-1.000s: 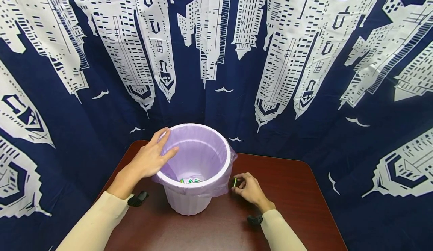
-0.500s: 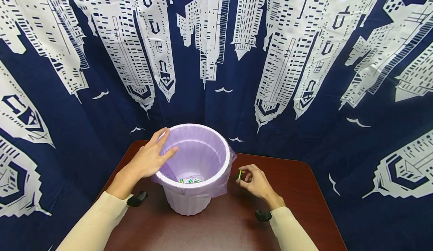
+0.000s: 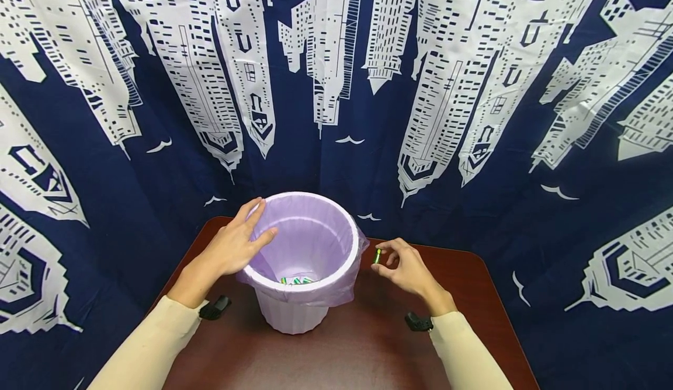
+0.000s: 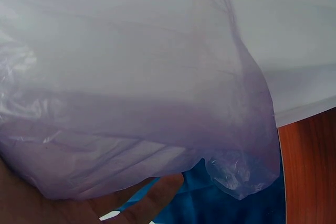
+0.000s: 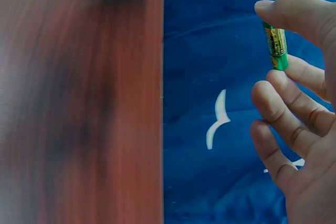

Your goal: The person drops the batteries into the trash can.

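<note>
A small green battery (image 3: 377, 256) with yellow lettering is pinched endwise between the thumb and a finger of my right hand (image 3: 412, 268). The other fingers are loosely bent below it in the right wrist view, which shows the battery (image 5: 276, 46) over the blue curtain. My left hand (image 3: 231, 247) rests on the left rim of the white bin (image 3: 292, 314), fingers straight and thumb extended over the inside. A translucent purple liner (image 3: 307, 244) covers the bin's inside and folds over its rim. Several green batteries (image 3: 297, 281) lie at the bottom.
The bin stands on a reddish-brown wooden table (image 3: 347, 358). Behind the table hangs a dark blue curtain (image 3: 321, 168) with white city buildings and birds. The liner's loose edge (image 3: 347, 293) hangs down on the bin's right side.
My right hand has moved up and away to the right from beside the bin, carrying the battery off the table. The left hand stays at the rim.
</note>
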The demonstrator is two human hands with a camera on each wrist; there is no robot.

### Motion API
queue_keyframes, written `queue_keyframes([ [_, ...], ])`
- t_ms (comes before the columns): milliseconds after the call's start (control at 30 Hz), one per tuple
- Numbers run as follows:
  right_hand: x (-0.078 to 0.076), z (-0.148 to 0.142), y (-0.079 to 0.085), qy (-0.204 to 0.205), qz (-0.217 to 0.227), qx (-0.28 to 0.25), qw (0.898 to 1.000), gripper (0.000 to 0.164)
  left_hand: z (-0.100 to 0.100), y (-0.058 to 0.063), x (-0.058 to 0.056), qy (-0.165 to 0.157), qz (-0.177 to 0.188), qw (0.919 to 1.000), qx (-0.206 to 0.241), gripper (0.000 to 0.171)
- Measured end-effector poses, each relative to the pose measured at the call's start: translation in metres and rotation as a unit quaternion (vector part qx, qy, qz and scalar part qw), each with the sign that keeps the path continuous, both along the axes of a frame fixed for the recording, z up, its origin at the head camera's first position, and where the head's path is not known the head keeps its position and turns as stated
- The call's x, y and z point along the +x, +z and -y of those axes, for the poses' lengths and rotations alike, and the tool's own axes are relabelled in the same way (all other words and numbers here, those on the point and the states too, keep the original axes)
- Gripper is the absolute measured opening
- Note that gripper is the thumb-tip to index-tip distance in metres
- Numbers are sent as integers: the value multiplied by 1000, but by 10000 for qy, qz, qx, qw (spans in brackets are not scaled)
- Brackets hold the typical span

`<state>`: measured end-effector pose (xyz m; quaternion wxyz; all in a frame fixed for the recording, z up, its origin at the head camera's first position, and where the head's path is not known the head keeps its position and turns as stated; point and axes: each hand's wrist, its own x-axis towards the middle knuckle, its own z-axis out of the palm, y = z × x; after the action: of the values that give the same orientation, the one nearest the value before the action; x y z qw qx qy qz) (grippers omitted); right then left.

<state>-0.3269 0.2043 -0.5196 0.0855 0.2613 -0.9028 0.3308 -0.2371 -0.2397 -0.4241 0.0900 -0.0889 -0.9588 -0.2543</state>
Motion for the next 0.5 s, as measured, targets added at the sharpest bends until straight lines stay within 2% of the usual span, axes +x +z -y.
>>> queue_keyframes([
  [500, -8, 0, 49, -15, -480, 89, 9988, 48, -1, 1, 0, -25, 2, 10000, 10, 88],
])
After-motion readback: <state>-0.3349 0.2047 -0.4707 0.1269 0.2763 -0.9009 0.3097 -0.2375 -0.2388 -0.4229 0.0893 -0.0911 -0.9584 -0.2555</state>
